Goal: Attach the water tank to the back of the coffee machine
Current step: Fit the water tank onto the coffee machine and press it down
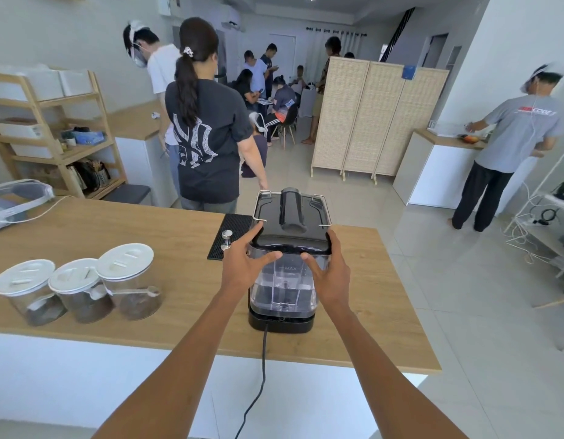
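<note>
A black coffee machine [291, 213] stands on the wooden counter [147, 236] with its back toward me. A clear water tank [284, 286] marked MAX sits against that back, above the machine's black base. My left hand [246, 264] holds the tank's left side, thumb across its upper front. My right hand [328, 270] grips the right side, fingers up by the dark lid edge. Both forearms reach in from below.
Three lidded glass jars [81, 289] stand at the counter's left. A metal tamper [227, 239] rests on a black mat [230, 229] beside the machine. The power cord [261, 369] hangs over the near edge. A headset [14, 201] lies far left. Several people stand beyond the counter.
</note>
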A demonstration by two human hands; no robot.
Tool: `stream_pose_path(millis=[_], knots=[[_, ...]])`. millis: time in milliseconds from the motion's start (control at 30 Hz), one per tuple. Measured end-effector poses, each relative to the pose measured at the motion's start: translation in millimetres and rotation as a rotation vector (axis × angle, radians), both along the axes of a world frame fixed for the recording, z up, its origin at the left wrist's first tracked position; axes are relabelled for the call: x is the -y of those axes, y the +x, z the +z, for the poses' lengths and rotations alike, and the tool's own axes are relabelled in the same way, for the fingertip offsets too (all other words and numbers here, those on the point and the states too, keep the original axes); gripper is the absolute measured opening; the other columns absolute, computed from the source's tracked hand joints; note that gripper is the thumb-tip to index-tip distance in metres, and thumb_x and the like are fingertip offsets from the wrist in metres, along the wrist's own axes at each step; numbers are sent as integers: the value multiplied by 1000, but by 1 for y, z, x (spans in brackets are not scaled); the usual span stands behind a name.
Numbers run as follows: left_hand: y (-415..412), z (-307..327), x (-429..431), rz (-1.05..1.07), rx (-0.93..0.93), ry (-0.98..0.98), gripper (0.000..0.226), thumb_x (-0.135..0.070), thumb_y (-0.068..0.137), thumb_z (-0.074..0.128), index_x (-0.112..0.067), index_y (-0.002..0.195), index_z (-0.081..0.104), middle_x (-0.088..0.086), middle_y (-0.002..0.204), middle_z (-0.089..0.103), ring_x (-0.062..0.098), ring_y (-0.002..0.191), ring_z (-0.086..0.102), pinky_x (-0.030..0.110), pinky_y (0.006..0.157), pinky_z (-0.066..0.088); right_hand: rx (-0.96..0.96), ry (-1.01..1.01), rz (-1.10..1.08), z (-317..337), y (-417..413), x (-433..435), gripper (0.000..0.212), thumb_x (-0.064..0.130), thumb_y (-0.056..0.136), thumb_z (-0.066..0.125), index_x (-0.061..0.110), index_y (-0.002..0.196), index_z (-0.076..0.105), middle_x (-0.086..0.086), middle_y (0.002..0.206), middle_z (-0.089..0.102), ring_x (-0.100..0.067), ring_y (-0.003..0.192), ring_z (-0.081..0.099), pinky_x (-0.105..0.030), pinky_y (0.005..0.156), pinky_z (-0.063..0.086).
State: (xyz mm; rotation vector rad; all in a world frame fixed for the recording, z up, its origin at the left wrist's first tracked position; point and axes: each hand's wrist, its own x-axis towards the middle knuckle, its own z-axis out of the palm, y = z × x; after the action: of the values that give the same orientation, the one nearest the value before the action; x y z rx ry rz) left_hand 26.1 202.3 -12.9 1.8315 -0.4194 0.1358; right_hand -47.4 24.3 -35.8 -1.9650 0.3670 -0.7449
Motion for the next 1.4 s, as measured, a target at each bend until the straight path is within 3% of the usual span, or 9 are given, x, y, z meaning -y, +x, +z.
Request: stream_pose_path(millis=[233, 500, 767, 833, 1000, 1067, 1200, 1267, 1400], knots=[[2, -6, -2, -15, 32, -11, 87, -49, 64, 84, -27, 142, 52, -6, 143, 55, 22, 127, 57, 48, 101, 50, -12, 6, 7, -3, -1, -2, 88, 46, 88, 73, 23, 160, 28, 0, 162, 41, -22, 149, 39, -37, 116, 37], [6, -13, -1, -27, 14, -24, 92, -56, 61, 82, -29, 143, 51, -6, 144, 54, 9, 133, 49, 41, 106, 47, -14, 12, 5, -6, 0, -2, 88, 47, 88, 73, 24, 160, 28, 1, 163, 40, -23, 150, 38, -43, 118, 38], [7, -24, -1, -16, 75, 15, 86, -47, 67, 84, -26, 144, 51, -4, 140, 58, 27, 108, 65, 35, 87, 55, -23, 9, 19, -10, -2, -6, 87, 43, 89, 72, 21, 160, 27, 1, 165, 36, -22, 152, 33, -30, 116, 31], [2, -26, -1, -20, 75, 17, 87, -53, 67, 80, -29, 144, 49, -10, 130, 64, 5, 84, 66, 25, 79, 54, -24, 29, 22, -13, -4, -6, 88, 46, 88, 72, 21, 160, 27, 1, 164, 37, -22, 152, 34, -33, 117, 32], [7, -36, -3, -16, 73, 25, 86, -63, 68, 78, -38, 144, 47, -36, 83, 58, 12, 69, 46, 38, 64, 53, -19, 30, 17, -18, -4, -3, 94, 59, 83, 68, 24, 160, 27, 2, 162, 42, -20, 148, 41, -40, 118, 40], [6, -34, -4, -24, 69, 41, 87, -64, 68, 77, -39, 145, 45, -28, 87, 62, 9, 70, 46, 31, 65, 50, -24, 33, 17, -19, -4, -3, 92, 53, 86, 71, 25, 161, 25, 4, 163, 40, -19, 149, 39, -43, 119, 39], [1, -30, -3, -27, 95, 53, 85, -57, 71, 78, -37, 147, 44, -12, 139, 59, -6, 82, 62, 12, 73, 47, -39, 36, 41, -18, -5, -1, 93, 52, 86, 72, 28, 161, 22, 6, 164, 37, -17, 151, 36, -45, 120, 37], [-2, -29, -3, -25, 102, 46, 85, -56, 72, 77, -35, 148, 43, -19, 142, 51, -20, 88, 56, 4, 79, 42, -60, 30, 52, -18, -6, 0, 95, 57, 85, 70, 30, 161, 20, 6, 165, 36, -18, 151, 36, -46, 120, 37], [-3, -29, -4, -30, 79, 86, 85, -55, 76, 75, -35, 150, 37, -24, 134, 52, -8, 84, 51, 8, 80, 44, -82, 3, 57, -14, -8, -1, 105, 76, 77, 61, 31, 162, 17, 6, 166, 34, -21, 151, 36, -49, 119, 37]])
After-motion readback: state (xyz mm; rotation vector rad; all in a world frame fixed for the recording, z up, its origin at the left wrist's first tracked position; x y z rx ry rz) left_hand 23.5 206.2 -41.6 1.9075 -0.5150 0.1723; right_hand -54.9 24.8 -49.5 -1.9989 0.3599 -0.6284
